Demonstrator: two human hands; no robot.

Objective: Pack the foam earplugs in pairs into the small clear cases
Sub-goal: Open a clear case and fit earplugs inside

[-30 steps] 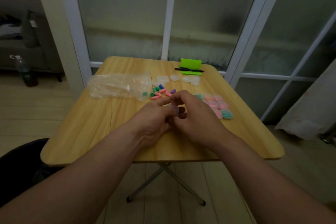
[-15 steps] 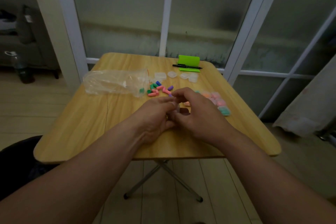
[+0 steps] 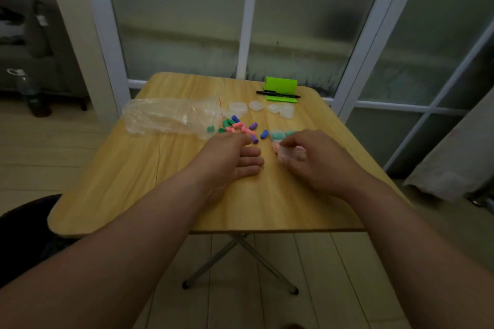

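Drawn apart from the right hand (image 3: 312, 161) since 0.5 s earlier, the left hand (image 3: 232, 159) is laid, fingers relaxed, beside loose foam earplugs (image 3: 240, 127) at frame centre, 1 clear case (image 3: 290, 154) is gripped in the right's curled fingers, and the light, squashy plugs are judged best pinched mid-length.

The hands, joined at mid-bench (image 3: 160, 181) a second ago, have parted. Left hand (image 3: 230, 160) now lies flat beside the loose earplugs (image 3: 238, 125); right hand (image 3: 318, 160) has carried a clear case (image 3: 290, 154) rightward.
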